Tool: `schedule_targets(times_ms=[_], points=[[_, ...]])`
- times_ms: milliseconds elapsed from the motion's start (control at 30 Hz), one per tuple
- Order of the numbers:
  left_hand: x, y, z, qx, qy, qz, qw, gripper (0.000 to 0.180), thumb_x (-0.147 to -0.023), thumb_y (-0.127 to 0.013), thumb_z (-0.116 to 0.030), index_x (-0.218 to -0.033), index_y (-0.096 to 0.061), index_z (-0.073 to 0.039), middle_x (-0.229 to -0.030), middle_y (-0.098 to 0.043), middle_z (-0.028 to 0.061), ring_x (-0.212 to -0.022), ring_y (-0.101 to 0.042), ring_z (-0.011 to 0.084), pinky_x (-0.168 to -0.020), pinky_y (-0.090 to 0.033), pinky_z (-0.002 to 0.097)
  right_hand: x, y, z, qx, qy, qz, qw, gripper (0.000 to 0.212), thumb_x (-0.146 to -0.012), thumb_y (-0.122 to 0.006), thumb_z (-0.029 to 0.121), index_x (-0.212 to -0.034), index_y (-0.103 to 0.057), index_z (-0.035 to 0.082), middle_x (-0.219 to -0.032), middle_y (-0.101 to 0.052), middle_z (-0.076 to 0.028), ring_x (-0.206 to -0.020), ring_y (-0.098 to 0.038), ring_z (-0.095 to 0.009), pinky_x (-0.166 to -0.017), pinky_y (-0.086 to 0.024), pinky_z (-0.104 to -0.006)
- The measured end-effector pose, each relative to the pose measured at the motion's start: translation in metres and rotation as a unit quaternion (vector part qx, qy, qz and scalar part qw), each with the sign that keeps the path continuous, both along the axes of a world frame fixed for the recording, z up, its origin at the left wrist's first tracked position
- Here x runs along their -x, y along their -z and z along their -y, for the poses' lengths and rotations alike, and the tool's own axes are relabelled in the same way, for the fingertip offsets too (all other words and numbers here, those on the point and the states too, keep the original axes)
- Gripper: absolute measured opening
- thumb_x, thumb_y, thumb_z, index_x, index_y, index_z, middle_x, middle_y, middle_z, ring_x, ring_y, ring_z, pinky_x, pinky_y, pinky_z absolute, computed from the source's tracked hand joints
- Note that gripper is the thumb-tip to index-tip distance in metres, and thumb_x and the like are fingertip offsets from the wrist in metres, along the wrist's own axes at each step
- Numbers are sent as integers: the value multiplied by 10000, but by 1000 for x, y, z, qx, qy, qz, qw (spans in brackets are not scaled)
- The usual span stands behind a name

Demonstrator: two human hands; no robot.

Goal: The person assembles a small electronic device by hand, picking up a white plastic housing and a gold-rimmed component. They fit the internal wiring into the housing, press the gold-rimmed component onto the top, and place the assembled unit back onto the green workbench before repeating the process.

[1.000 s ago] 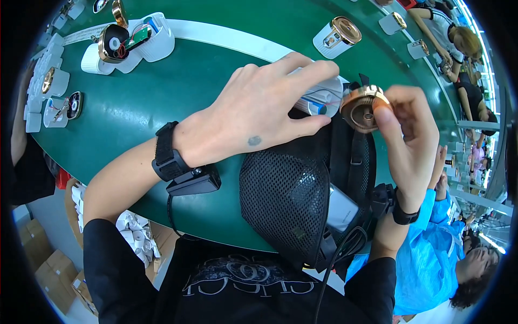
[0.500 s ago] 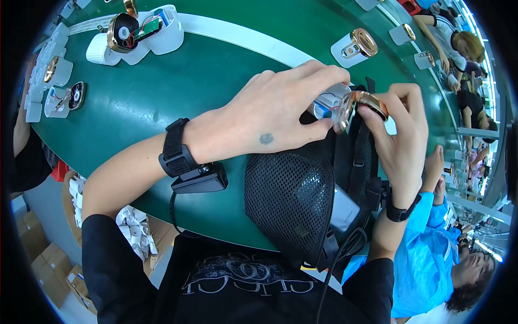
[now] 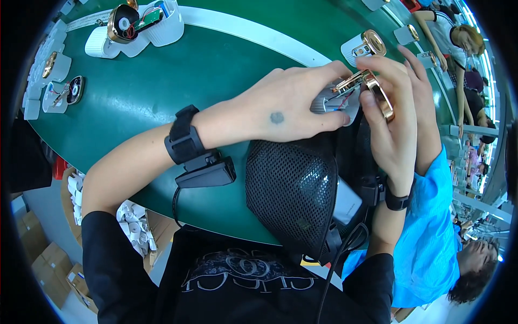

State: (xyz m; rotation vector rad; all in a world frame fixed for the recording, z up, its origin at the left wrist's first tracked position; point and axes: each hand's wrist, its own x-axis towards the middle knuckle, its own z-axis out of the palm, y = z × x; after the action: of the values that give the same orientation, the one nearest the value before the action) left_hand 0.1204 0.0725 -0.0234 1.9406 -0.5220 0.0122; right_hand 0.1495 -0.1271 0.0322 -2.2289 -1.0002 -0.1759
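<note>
My left hand [image 3: 286, 102] is closed round a white cup-shaped housing [image 3: 352, 105], thumb on the near side and fingers over the far side. In my right hand [image 3: 394, 127] a gold-rimmed cap [image 3: 384, 100] is pinched between thumb and fingers, tilted up beside the housing's mouth. Between cap and housing there is a gold-edged inner part [image 3: 349, 83] with thin wires. Whether it is fixed to the cap I cannot tell. Just below my hands lies a black mesh bag [image 3: 291, 189] with a grey-white device [image 3: 346, 204] in its side.
On the green table [image 3: 216, 70], a closed white-and-gold unit [image 3: 362, 46] stands beyond my hands. Opened units with a green circuit board [image 3: 148, 20] sit at the far left. Close on my right is a co-worker in a blue garment [image 3: 431, 232], one arm [image 3: 429, 108] stretched past my right hand.
The cap has been swung away from the housing's mouth, exposing wires and the inner part. Both hands have shifted slightly right. The co-worker's arm has reached forward beside my right hand.
</note>
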Motion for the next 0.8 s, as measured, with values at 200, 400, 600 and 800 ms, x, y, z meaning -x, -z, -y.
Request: schedule_targets(times_ms=[200, 400, 600, 800], points=[[3, 3, 6, 82, 18, -94, 992, 513, -932, -690, -421, -1312, -576, -97, -945, -736, 167, -760, -737, 293, -715, -575, 402, -4, 15, 8, -154, -112, -165, 968, 292, -1009, -643, 165, -1255, -574, 23, -1172, -620, -74, -1020, -616, -139, -875, -491, -260], [5, 3, 12, 101, 41, -149, 983, 610, -1025, -640, -308, -1549, -408, -101, -1085, -669, 86, -690, -675, 132, -630, -560, 261, -16, 17, 12, -62, -120, 97, 986, 345, -987, -682, 261, -1216, -600, 15, -1148, -617, -80, -1029, -624, -152, -876, -499, -274], [-5, 16, 15, 132, 2, -25, 991, 530, -989, -578, -452, -1318, -584, -36, -850, -737, 135, -676, -734, 218, -665, -592, 325, -18, -1, 21, 6, -93, -14, 996, 406, -1068, -531, 323, -1308, -571, -1, -1330, -607, -181, -1259, -593, -294, -1094, -450, -401], [-19, 1, -8, 158, 112, -56, 979, 498, -1010, -597, -311, -1361, -515, 33, -1082, -695, 168, -903, -693, 205, -752, -549, 317, -20, -20, 13, 52, -105, -10, 993, 459, -1083, -475, 376, -1350, -572, 16, -1402, -594, -197, -1300, -586, -326, -1091, -477, -430]])
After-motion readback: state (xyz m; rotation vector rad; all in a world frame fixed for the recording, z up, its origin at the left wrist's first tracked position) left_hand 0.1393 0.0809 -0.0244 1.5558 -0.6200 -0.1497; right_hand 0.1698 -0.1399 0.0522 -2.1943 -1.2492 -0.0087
